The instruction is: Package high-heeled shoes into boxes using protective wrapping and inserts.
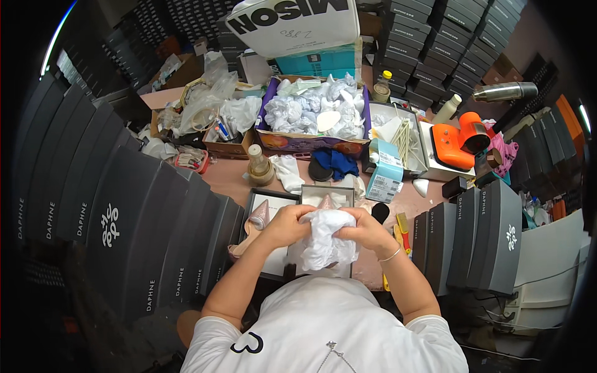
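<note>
Both hands are closed around a crumpled wad of white tissue paper (324,242) held in front of my chest. My left hand (287,225) grips its left side and my right hand (367,229), with a thin bracelet at the wrist, grips its right side. Just beyond the hands lies an open dark shoe box (273,199) with a pink pointed-toe shoe (258,217) in its left half. The tip of a second pink shoe (326,202) pokes up behind the paper.
Dark shoe boxes (124,217) stand in rows at left, and more (479,236) at right. Beyond: a purple box of crumpled paper (314,115), a light blue carton (385,171), an orange tool (460,140), a small wooden-based bottle (259,166), a yellow-red brush (403,227).
</note>
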`<state>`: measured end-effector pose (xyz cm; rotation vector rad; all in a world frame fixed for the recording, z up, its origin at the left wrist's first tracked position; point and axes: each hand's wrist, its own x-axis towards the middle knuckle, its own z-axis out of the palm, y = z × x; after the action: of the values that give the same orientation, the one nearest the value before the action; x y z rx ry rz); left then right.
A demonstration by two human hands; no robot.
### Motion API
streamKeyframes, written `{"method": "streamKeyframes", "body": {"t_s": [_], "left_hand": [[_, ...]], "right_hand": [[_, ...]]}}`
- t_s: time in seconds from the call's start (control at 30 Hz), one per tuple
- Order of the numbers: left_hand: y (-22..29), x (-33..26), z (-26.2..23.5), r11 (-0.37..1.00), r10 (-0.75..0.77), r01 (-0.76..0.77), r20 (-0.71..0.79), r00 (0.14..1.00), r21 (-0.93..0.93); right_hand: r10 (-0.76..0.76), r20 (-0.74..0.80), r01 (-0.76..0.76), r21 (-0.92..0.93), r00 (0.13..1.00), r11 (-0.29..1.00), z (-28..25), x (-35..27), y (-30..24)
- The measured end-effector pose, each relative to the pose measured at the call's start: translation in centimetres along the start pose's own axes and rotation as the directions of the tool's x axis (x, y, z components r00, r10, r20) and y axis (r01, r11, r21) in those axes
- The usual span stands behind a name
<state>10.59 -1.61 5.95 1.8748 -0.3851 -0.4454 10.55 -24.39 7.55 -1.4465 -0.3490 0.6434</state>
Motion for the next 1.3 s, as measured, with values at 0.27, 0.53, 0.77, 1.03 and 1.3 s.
{"method": "streamKeyframes", "body": {"t_s": [0.27, 0.53, 0.77, 1.03, 1.3], "left_hand": [[-3.4, -2.4, 4.9, 0.953, -0.186, 0.176, -0.015, 0.983, -0.248], [-6.2, -1.9, 4.6, 0.051, -0.246, 0.266, 0.246, 0.938, -0.963], [-3.8, -3.0, 4.2, 0.622, -0.215, 0.167, 0.039, 0.976, -0.765], [-1.4, -3.0, 3.5, 0.84, 0.015, -0.016, -0.006, 1.0, -0.543], [-5.1, -4.0, 5.3, 0.587, -0.193, 0.216, 0.124, 0.973, -0.78]], "right_hand": [[-0.504, -0.156, 0.144, -0.851, 0.85, 0.505, 1.4, 0.2, 2.4], [-0.564, 0.041, 0.269, -0.905, 0.825, 0.328, 2.0, -1.8, 3.0], [-0.255, 0.229, 0.291, -0.926, 0.939, 0.24, 1.4, -2.3, 2.3], [0.062, 0.161, -0.012, -0.295, 0.985, 0.955, 0.0, -0.9, 3.7], [-0.293, -0.112, 0.047, -0.872, 0.95, 0.488, 2.8, -1.5, 4.3]]}}
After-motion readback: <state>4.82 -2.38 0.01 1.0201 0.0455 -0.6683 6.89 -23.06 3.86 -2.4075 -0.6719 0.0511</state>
